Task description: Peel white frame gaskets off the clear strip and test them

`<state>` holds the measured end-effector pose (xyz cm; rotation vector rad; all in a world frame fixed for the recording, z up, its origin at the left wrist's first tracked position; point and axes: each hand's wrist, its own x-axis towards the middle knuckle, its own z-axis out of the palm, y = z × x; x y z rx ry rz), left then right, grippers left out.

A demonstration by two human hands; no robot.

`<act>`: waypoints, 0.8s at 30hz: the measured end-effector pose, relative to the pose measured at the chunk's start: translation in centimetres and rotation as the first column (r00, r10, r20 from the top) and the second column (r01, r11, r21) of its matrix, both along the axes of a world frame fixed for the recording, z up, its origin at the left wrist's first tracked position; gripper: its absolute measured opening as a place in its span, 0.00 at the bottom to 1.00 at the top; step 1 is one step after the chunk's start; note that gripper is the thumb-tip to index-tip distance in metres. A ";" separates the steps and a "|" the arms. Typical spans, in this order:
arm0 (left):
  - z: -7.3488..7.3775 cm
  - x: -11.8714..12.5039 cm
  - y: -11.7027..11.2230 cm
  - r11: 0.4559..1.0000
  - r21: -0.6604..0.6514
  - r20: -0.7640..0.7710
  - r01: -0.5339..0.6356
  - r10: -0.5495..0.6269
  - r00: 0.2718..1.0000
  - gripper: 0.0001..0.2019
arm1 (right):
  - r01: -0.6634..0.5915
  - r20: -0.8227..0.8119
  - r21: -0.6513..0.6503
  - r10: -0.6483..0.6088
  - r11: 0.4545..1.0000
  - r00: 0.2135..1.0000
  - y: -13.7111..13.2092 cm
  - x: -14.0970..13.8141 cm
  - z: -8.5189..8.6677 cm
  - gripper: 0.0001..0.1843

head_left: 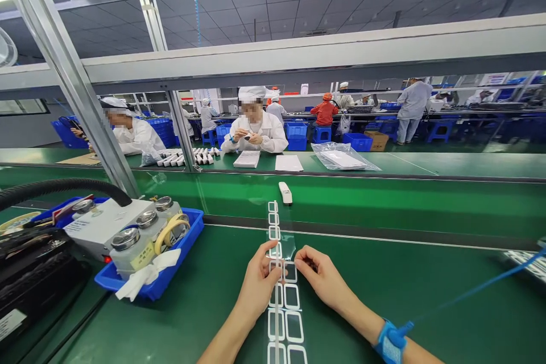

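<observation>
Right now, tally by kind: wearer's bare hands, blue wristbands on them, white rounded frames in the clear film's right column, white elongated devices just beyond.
Bare left hand and right hand: 2
Blue wristband: 1
White rounded frames, clear film's right column: 4 (lowest cut off)
White elongated device: 1
Total: 8

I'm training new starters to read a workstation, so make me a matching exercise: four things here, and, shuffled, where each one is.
Things
1. Strip of white frames
2. Blue tray
3. White device
4. Blue wristband

Places
A. Around the right wrist
B. Left of the left hand, holding bottles
C. Near the strip's far end
D. Running between the left hand and right hand

Pairs: 1-D, 2-B, 3-C, 4-A
</observation>
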<state>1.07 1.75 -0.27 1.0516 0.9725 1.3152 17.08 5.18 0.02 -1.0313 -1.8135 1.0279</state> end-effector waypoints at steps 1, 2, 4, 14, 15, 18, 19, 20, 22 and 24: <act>-0.1 0.0 0.0 1.000 0.007 0.002 0.000 0.000 1.000 0.26 | -0.003 0.004 0.006 0.002 1.000 1.000 0.0 0.0 0.0 0.11; -0.1 0.0 0.0 1.000 0.015 0.005 -0.002 0.002 1.000 0.25 | -0.005 0.009 0.012 0.005 1.000 1.000 -0.1 0.0 0.0 0.11; -0.2 -0.1 0.0 1.000 0.031 0.009 -0.006 0.006 1.000 0.25 | -0.019 0.018 0.023 0.019 1.000 1.000 -0.2 -0.1 0.0 0.12; 0.4 0.0 0.0 1.000 0.026 0.017 0.004 -0.004 1.000 0.24 | -0.046 0.028 0.047 0.044 0.998 0.999 -0.5 -0.1 0.1 0.15; 0.6 0.1 0.0 1.000 0.021 0.014 0.014 -0.014 1.000 0.24 | -0.046 0.024 0.042 0.045 0.998 0.999 -0.6 -0.1 0.2 0.15; 0.9 0.1 -0.1 1.000 0.008 0.001 0.016 -0.016 1.000 0.24 | -0.064 0.012 0.037 0.064 0.997 0.998 -0.8 -0.2 0.5 0.17; 0.9 0.2 -0.1 1.000 0.004 -0.003 0.006 -0.006 1.000 0.24 | -0.074 0.006 0.040 0.074 0.996 0.997 -0.9 -0.2 0.6 0.17; 1.0 0.2 -0.1 1.000 0.001 -0.003 -0.006 0.006 1.000 0.25 | -0.084 -0.004 0.044 0.084 0.996 0.996 -0.9 -0.2 0.6 0.18; 1.0 0.4 -0.1 0.999 -0.005 0.017 -0.032 0.032 0.999 0.28 | -0.080 -0.037 0.043 0.081 0.996 0.996 -0.8 -0.1 0.6 0.19; 0.9 0.5 0.0 0.999 -0.022 0.051 -0.049 0.050 0.997 0.33 | -0.013 -0.092 0.026 0.015 1.000 0.996 -0.3 0.1 0.4 0.21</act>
